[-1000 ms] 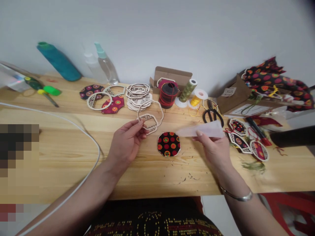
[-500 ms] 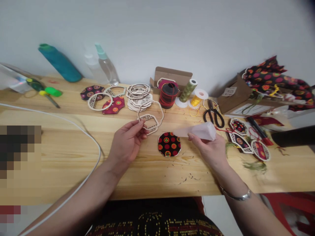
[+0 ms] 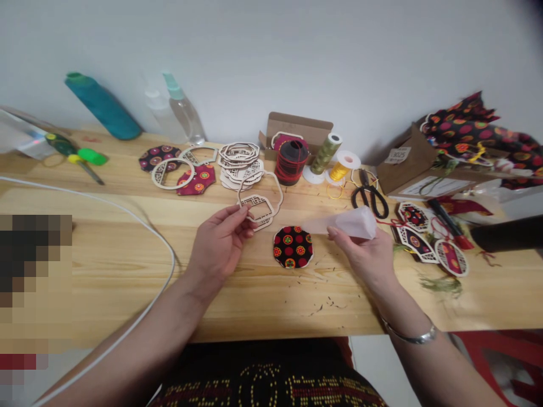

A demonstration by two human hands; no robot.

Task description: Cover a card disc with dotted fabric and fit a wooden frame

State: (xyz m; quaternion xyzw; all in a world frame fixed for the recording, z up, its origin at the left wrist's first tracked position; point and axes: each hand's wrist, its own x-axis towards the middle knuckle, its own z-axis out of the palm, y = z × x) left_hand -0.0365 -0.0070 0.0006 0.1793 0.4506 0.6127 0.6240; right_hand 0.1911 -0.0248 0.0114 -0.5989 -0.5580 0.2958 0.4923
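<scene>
My left hand [image 3: 218,246] pinches the lower edge of a pale wooden lantern-shaped frame [image 3: 259,199] and holds it just above the wooden table [image 3: 106,265]. My right hand [image 3: 363,255] is closed on a thin translucent white paper strip [image 3: 354,222], folded and pointing left. Between the hands a black fabric piece with red and green dots [image 3: 292,247] lies flat on the table.
A stack of wooden frames [image 3: 240,164], fabric pieces [image 3: 196,181], thread spools [image 3: 290,162], black scissors [image 3: 369,195] and finished ornaments [image 3: 424,240] lie behind and to the right. Spray bottles [image 3: 182,110] stand by the wall. A white cable [image 3: 127,226] curves at left.
The right hand has drawn the paper strip slightly left and folded it shorter. The left hand and its frame have barely moved.
</scene>
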